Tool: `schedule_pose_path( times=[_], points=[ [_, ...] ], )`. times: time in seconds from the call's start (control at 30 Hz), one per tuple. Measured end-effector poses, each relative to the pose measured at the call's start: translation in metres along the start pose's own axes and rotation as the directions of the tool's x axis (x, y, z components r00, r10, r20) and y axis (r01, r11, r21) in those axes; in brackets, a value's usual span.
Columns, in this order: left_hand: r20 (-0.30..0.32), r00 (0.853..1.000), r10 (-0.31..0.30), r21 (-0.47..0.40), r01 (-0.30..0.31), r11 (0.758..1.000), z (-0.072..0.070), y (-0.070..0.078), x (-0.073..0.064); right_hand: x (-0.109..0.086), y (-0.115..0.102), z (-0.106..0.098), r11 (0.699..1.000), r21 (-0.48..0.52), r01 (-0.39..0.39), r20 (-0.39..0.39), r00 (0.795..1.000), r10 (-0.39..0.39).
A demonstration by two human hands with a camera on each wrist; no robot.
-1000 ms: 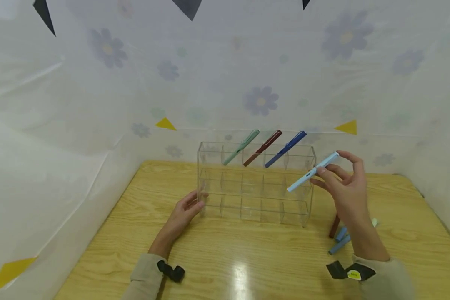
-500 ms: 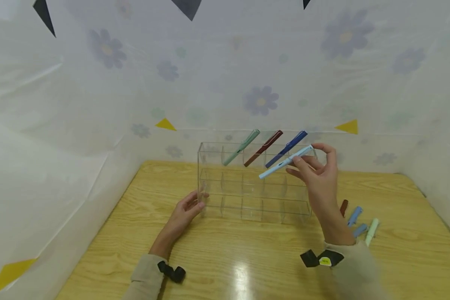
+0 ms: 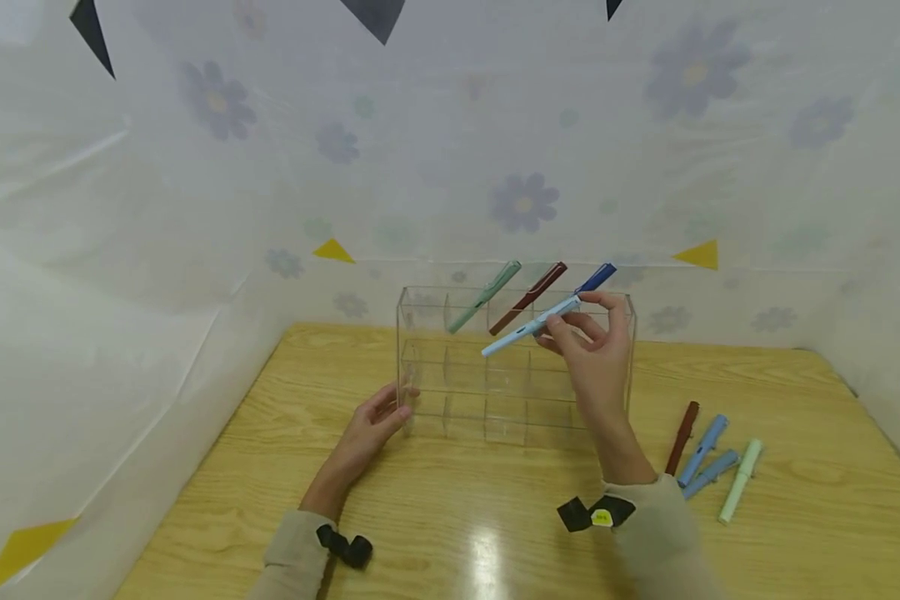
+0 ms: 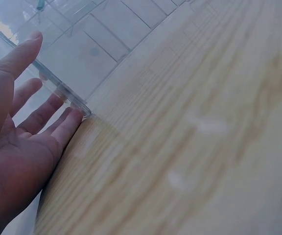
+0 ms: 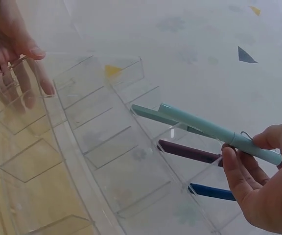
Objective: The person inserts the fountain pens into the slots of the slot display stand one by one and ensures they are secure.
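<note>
A clear acrylic pen rack (image 3: 465,379) with tiered compartments stands on the table. Tilted in its top row are a green pen (image 3: 487,296), a dark red pen (image 3: 528,298) and a dark blue pen (image 3: 596,277), partly covered by my right hand. Between thumb and fingers, my right hand (image 3: 596,358) pinches a light blue pen (image 3: 521,332), slanted in front of the top row; its clip shows in the right wrist view. At the rack's lower left side, my left hand (image 3: 371,425) touches the end wall with fairly straight fingers (image 4: 45,110), thumb toward the front.
To the right of the rack lie another dark red pen (image 3: 682,437), a blue pen (image 3: 703,450), a grey-blue pen (image 3: 712,473) and a pale green pen (image 3: 741,482). White flowered sheeting (image 3: 435,167) encloses the wooden table (image 3: 420,517) at the back and sides.
My right hand has carried the light blue pen leftward, from beside the rack's right end to before its top row, uncovering the loose pens. My left hand has stayed at the rack's side.
</note>
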State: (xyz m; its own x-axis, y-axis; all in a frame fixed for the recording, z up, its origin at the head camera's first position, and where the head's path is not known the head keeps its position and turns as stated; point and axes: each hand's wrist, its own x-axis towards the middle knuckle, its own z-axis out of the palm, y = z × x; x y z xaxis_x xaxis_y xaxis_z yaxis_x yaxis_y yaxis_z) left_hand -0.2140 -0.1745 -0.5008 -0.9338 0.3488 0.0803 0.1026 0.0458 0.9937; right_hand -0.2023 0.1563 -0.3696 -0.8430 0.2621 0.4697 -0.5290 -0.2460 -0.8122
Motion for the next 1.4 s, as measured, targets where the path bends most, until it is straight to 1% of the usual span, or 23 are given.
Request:
schedule_pose_path(
  times=[0.13,0.27,0.37,0.47,0.57,0.63,0.73,0.87,1.03,1.13,1.2,1.4],
  points=[
    [0.000,1.000,-0.017,-0.006,0.017,1.000,0.000,-0.002,-0.002,-0.005,0.008,0.006,0.999,-0.042,0.001,0.015,1.000,-0.001],
    [0.001,1.000,-0.015,-0.007,0.015,1.000,-0.001,-0.003,-0.001,-0.006,0.014,0.009,0.998,-0.068,0.020,0.022,1.000,-0.018],
    [-0.011,1.000,-0.012,-0.009,0.012,1.000,-0.001,-0.003,0.001,-0.007,0.019,0.011,0.995,-0.097,0.026,0.040,0.999,-0.023],
    [-0.021,1.000,-0.003,-0.015,0.002,1.000,0.000,-0.003,0.002,-0.008,0.022,0.013,0.990,-0.137,0.018,0.067,0.998,-0.009],
    [-0.010,1.000,0.002,-0.021,-0.003,1.000,0.002,-0.002,0.002,-0.010,0.025,0.016,0.986,-0.169,0.000,0.076,0.997,0.013],
    [-0.004,1.000,-0.002,-0.025,0.002,1.000,0.003,-0.002,0.001,-0.010,0.025,0.018,0.981,-0.192,-0.009,0.083,0.996,0.025],
    [-0.011,1.000,-0.014,-0.030,0.014,0.999,0.004,-0.002,0.000,-0.008,0.026,0.022,0.969,-0.247,-0.014,0.116,0.992,0.044],
    [-0.018,1.000,-0.020,-0.032,0.020,0.999,0.004,-0.002,0.000,-0.004,0.027,0.027,0.937,-0.349,-0.005,0.167,0.984,0.067],
    [-0.009,1.000,-0.021,-0.034,0.021,0.999,0.004,-0.001,0.002,-0.002,0.027,0.030,0.876,-0.482,0.021,0.195,0.977,0.084],
    [-0.007,1.000,-0.017,-0.032,0.017,0.999,0.004,-0.001,0.002,-0.001,0.027,0.031,0.851,-0.524,0.032,0.204,0.975,0.089],
    [-0.005,1.000,-0.009,-0.033,0.009,0.999,0.004,-0.002,0.002,0.000,0.028,0.031,0.840,-0.541,0.038,0.203,0.975,0.087],
    [0.004,1.000,0.015,-0.024,-0.015,1.000,0.004,-0.006,0.002,-0.003,0.031,0.028,0.792,-0.604,0.085,0.198,0.979,0.047]
  ],
)
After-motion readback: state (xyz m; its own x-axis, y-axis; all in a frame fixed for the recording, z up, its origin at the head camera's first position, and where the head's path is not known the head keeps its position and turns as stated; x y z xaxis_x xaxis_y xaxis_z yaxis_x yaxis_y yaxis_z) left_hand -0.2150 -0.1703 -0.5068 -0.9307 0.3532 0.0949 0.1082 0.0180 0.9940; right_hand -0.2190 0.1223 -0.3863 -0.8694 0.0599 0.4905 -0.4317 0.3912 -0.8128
